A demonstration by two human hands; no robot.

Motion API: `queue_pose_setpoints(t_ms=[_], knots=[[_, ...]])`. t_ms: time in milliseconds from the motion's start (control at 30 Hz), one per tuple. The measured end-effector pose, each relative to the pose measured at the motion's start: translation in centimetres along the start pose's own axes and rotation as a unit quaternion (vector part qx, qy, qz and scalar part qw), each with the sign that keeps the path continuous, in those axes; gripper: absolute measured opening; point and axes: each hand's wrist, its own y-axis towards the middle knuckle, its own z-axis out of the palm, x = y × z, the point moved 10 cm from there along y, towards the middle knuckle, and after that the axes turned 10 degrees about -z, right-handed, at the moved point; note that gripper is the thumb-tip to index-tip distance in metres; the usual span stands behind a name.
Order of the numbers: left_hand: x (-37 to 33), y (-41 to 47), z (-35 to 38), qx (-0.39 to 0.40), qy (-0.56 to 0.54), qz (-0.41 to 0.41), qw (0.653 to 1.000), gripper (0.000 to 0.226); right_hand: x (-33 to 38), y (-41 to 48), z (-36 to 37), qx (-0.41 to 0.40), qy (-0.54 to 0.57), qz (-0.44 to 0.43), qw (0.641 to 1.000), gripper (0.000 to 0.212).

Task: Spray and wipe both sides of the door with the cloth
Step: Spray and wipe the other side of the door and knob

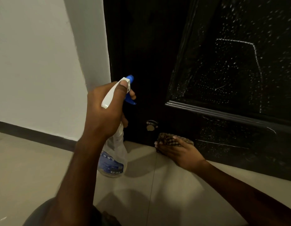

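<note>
A black panelled door (231,75) fills the right and upper part of the head view, its panel speckled with white spray droplets. My left hand (105,110) grips a clear spray bottle (113,154) with a white head and blue trigger, its nozzle turned toward the door and one finger on the trigger. Low on the door, near its bottom edge, my right hand (179,150) holds a checked cloth (169,139) against the dark surface.
A small metal door stop (151,125) sticks out low down near the door's bottom, just left of the cloth. A white wall (35,70) with a dark skirting strip stands on the left. Pale floor tiles (157,185) lie below; my knee shows at the bottom edge.
</note>
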Motion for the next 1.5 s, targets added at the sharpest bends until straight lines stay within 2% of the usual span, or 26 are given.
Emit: queue_pose_setpoints(t_ms=[67, 167, 267, 300, 367, 467, 533, 567, 700, 767, 833, 900, 967, 1033, 1100, 1167, 1267, 1367, 1500], knots=[[0.2, -0.1, 0.4, 0.006, -0.007, -0.011, 1.000, 0.029, -0.8, -0.1, -0.7, -0.013, 0.011, 0.009, 1.000, 0.087], [0.5, 0.0, 1.2, 0.022, -0.007, -0.011, 1.000, 0.027, -4.8, -0.3, -3.7, -0.085, 0.033, 0.126, 0.988, 0.088], [1.1, 0.2, 2.0, 0.039, -0.003, -0.024, 0.999, 0.033, -7.8, -0.7, -5.1, -0.116, 0.061, 0.225, 0.965, 0.082], [1.2, 0.2, 2.2, 0.041, -0.004, -0.026, 0.999, 0.033, -7.4, -0.7, -5.0, -0.117, 0.049, 0.216, 0.968, 0.082], [1.1, 0.1, 2.6, 0.042, 0.001, -0.024, 0.999, 0.029, -4.6, -0.4, -3.3, -0.090, 0.010, 0.126, 0.988, 0.087], [0.8, -0.1, 3.4, 0.044, 0.006, -0.022, 0.999, 0.029, 0.1, -0.9, 0.7, 0.009, -0.038, -0.029, 0.999, 0.094], [0.5, -0.2, 3.8, 0.046, -0.005, -0.009, 0.999, 0.031, 0.8, -1.1, 0.9, 0.033, -0.038, -0.064, 0.997, 0.093], [0.4, -0.4, 4.0, 0.049, -0.007, -0.008, 0.999, 0.031, 0.2, -1.2, 0.3, 0.020, -0.020, -0.048, 0.998, 0.092], [0.5, -0.5, 4.6, 0.062, -0.019, -0.017, 0.998, 0.032, -7.0, -1.8, -5.4, -0.097, -0.004, 0.119, 0.988, 0.087], [0.6, -0.5, 5.0, 0.069, -0.023, -0.019, 0.997, 0.032, -9.9, -2.1, -7.3, -0.124, 0.019, 0.191, 0.974, 0.079], [0.6, -0.4, 5.1, 0.067, -0.018, -0.018, 0.997, 0.030, -10.7, -1.9, -7.8, -0.126, 0.027, 0.214, 0.968, 0.079], [0.6, -0.5, 5.5, 0.068, -0.008, -0.016, 0.998, 0.029, -8.9, -1.8, -6.2, -0.100, 0.024, 0.164, 0.981, 0.089], [0.6, -0.7, 5.8, 0.070, -0.002, -0.014, 0.997, 0.028, -4.7, -2.3, -2.6, -0.043, -0.007, 0.049, 0.998, 0.093], [0.2, -1.1, 6.0, 0.070, -0.004, -0.007, 0.998, 0.025, -1.3, -3.5, 0.9, 0.046, -0.034, -0.055, 0.997, 0.089], [-0.1, -1.4, 6.1, 0.070, 0.004, -0.001, 0.998, 0.023, -0.7, -4.2, 1.5, 0.073, -0.035, -0.080, 0.994, 0.083], [-0.2, -1.6, 6.3, 0.072, 0.006, -0.013, 0.997, 0.025, -2.0, -4.6, -0.2, 0.029, -0.014, -0.034, 0.999, 0.078], [-1.0, -1.4, 6.3, 0.060, 0.000, -0.020, 0.998, 0.028, -7.4, -5.6, -5.1, -0.059, 0.017, 0.096, 0.993, 0.075], [-2.2, -1.6, 6.7, 0.048, -0.015, -0.018, 0.999, 0.030, -12.4, -6.6, -9.4, -0.111, 0.090, 0.201, 0.969, 0.072], [-3.4, -2.5, 7.2, 0.049, -0.011, -0.016, 0.999, 0.028, -14.4, -8.5, -13.5, -0.189, 0.187, 0.271, 0.925, 0.068]])
